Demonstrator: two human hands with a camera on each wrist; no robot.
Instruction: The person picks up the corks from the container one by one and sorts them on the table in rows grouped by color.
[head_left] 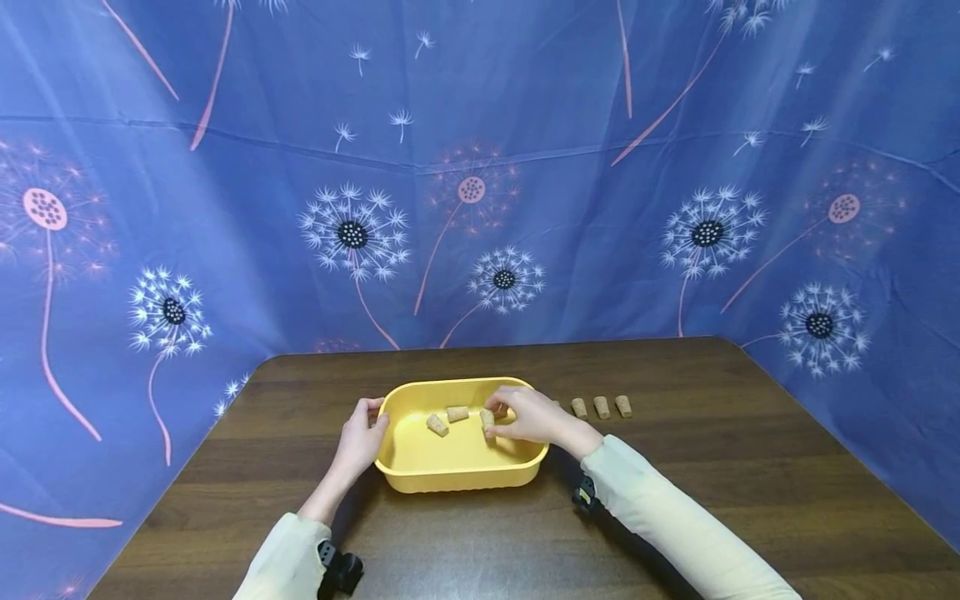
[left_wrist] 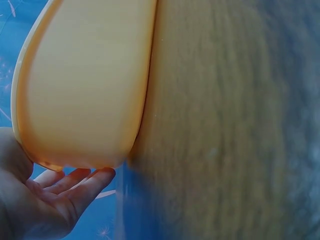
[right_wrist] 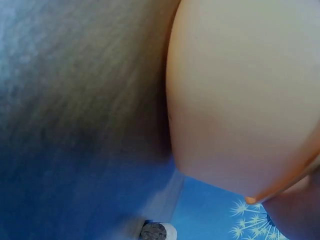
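A yellow plastic tub (head_left: 461,481) stands on the table. My left hand (head_left: 362,435) grips its left end, thumb at the rim and fingers along the outside. In the left wrist view those fingers (left_wrist: 86,189) lie against the tub's end wall. My right hand (head_left: 528,414) reaches over the right rim and pinches a cork (head_left: 487,418) between thumb and fingers inside the tub. Two more corks lie in the tub, one tilted (head_left: 437,425) and one farther back (head_left: 457,413). In the right wrist view the tub's wall (right_wrist: 240,100) hides the fingertips.
Several corks stand in a row right of the tub, among them a near one (head_left: 579,407), a middle one (head_left: 602,407) and the rightmost one (head_left: 623,406). My right hand partly covers another. The dark wooden table (head_left: 720,483) ends at a blue dandelion-print cloth (head_left: 570,208).
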